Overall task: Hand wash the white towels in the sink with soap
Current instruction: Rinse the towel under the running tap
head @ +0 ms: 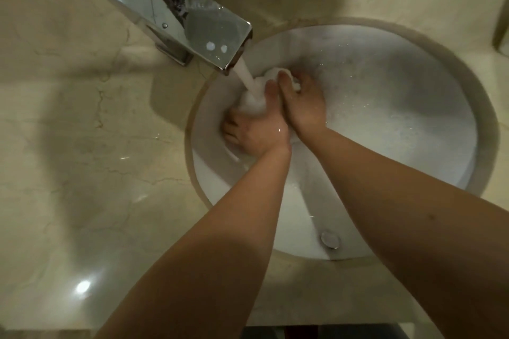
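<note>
Left hand [256, 129] and right hand [301, 99] both grasp the white towel [252, 102] bunched between them.

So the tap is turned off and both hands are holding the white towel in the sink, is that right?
Not quite. The head view shows the tap running, its stream landing on the white towel. The rest holds: the left hand and right hand both grip it in the sink.

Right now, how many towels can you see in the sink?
1: a bunched white towel under the tap's stream, gripped by the left hand and right hand. More may be hidden beneath the hands.
</note>
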A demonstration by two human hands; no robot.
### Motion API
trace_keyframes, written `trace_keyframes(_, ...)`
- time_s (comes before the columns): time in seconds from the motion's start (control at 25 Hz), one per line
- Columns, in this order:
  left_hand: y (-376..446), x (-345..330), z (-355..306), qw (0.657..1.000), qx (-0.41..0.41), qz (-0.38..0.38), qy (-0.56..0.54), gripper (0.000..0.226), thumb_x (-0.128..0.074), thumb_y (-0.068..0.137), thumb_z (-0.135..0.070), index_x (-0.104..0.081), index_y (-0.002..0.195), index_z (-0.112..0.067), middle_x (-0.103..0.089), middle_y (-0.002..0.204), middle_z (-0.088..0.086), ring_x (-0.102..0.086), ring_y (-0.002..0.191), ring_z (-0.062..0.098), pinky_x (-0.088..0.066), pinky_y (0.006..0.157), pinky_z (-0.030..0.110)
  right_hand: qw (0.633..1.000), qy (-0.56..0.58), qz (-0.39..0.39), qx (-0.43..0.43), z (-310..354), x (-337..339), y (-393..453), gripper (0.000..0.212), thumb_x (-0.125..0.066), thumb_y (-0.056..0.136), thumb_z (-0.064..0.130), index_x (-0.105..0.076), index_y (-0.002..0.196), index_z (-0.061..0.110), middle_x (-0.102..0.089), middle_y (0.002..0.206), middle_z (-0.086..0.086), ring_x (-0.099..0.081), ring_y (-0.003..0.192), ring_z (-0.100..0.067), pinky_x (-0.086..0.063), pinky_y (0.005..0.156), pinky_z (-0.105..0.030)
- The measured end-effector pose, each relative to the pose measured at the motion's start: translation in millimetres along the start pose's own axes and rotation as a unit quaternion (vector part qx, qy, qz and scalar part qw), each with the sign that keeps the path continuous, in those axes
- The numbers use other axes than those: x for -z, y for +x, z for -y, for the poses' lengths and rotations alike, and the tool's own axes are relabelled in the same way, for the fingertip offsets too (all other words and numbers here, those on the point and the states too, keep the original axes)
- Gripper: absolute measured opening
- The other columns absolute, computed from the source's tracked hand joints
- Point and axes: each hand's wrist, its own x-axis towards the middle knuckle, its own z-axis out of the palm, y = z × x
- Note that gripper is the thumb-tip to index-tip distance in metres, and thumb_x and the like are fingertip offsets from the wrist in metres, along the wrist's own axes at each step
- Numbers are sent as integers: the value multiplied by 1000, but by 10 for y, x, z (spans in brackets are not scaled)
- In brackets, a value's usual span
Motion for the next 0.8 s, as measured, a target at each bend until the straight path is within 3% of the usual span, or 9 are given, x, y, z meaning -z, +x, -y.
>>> trace_keyframes(0.12, 20, 125, -111, 964, 143, 211, -71, 95, -68, 72, -75, -49, 141, -12, -48, 143, 13, -40, 136, 30, -29, 114, 37, 996, 89, 0, -19, 27, 1, -78, 37, -58, 94, 41, -62, 119, 14, -66, 100, 5, -62, 92, -10, -45, 74, -18)
trace_keyframes(0.2, 73, 255, -75, 934, 173, 286, -122, 90, -65, 73, -77, -46, 143, -24, -49, 145, 1, -45, 132, 21, -35, 112, 38, 993, 113, -14, 4, 44, 22, -163, 35, -60, 87, 41, -64, 109, 15, -69, 94, 4, -65, 85, -8, -47, 72, -16)
trace_keyframes(0.32, 109, 461, -71, 919, 178, 294, -194, 83, -69, 71, -73, -49, 139, -31, -58, 129, -7, -57, 115, 18, -42, 103, 34, 989, 127, -56, 46, 132, 75, -268, 26, -60, 78, 39, -60, 95, 19, -64, 84, 10, -59, 75, 2, -45, 67, -14)
trace_keyframes(0.4, 131, 534, -110, 940, 106, 258, -196, 85, -72, 72, -65, -45, 142, -23, -58, 127, -3, -57, 119, 22, -43, 102, 33, 985, 124, -65, 96, 239, 106, -304, 21, -58, 80, 35, -56, 96, 21, -60, 82, 14, -56, 73, 8, -44, 68, -12)
trace_keyframes(0.48, 205, 564, -151, 952, 12, 218, -215, 81, -73, 74, -60, -46, 137, -16, -58, 125, 1, -58, 118, 23, -45, 99, 33, 982, 133, -49, 123, 288, 115, -307, 30, -52, 83, 30, -56, 112, 24, -63, 97, 11, -57, 83, 6, -47, 76, -16)
trace_keyframes(0.56, 266, 498, -75, 941, -69, 238, -232, 77, -65, 74, -62, -52, 134, -15, -57, 129, 2, -56, 119, 21, -45, 103, 37, 985, 129, -14, 114, 233, 87, -312, 43, -43, 87, 30, -58, 126, 21, -62, 116, -1, -58, 98, -5, -49, 89, -24)
trace_keyframes(0.6, 274, 446, -8, 936, -95, 259, -217, 76, -59, 75, -63, -54, 134, -15, -55, 132, 5, -53, 122, 20, -43, 106, 40, 986, 112, -13, 120, 169, 65, -316, 45, -41, 88, 34, -61, 124, 15, -60, 117, -7, -57, 99, -8, -48, 91, -26)
trace_keyframes(0.72, 226, 339, 133, 933, -107, 301, -164, 77, -46, 77, -65, -58, 135, -15, -50, 135, 9, -49, 127, 26, -40, 108, 47, 984, 94, -58, 140, 16, 10, -332, 39, -41, 93, 41, -62, 101, 9, -53, 115, -9, -50, 90, 4, -42, 86, -15)
trace_keyframes(0.8, 156, 372, 52, 929, -80, 299, -201, 76, -42, 77, -70, -65, 124, -15, -54, 127, 5, -51, 124, 26, -41, 107, 48, 983, 131, -75, 109, 17, -1, -291, 32, -43, 94, 32, -61, 102, 6, -52, 120, -1, -52, 92, 4, -42, 85, -14)
